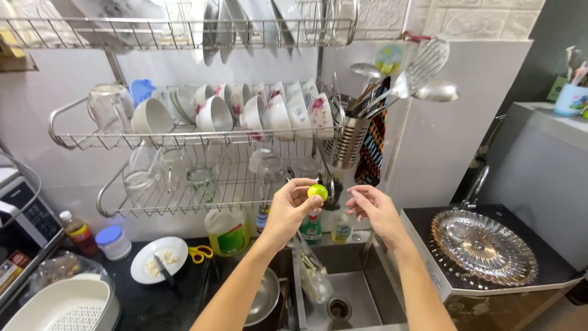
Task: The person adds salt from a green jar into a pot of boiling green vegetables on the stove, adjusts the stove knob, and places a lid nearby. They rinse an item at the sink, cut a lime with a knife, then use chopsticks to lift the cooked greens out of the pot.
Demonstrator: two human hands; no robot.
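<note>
— What do you have in centre frame?

— My left hand (288, 211) is raised at the middle of the picture, pinching a small yellow-green lime (317, 192) between thumb and fingertips. The lime sits just above centre, in front of the lower tier of the wire dish rack (184, 141).

— And the other hand?

— My right hand (376, 211) is just right of centre, near the lime but not touching it, fingers loosely spread and holding nothing.

— What lies below?

— The steel sink (361, 288) fills the bottom centre. At lower left a white plate (174, 248) carries a knife (164, 270), with yellow scissors (199, 252) beside it. A glass platter (484, 245) rests at lower right.
</note>
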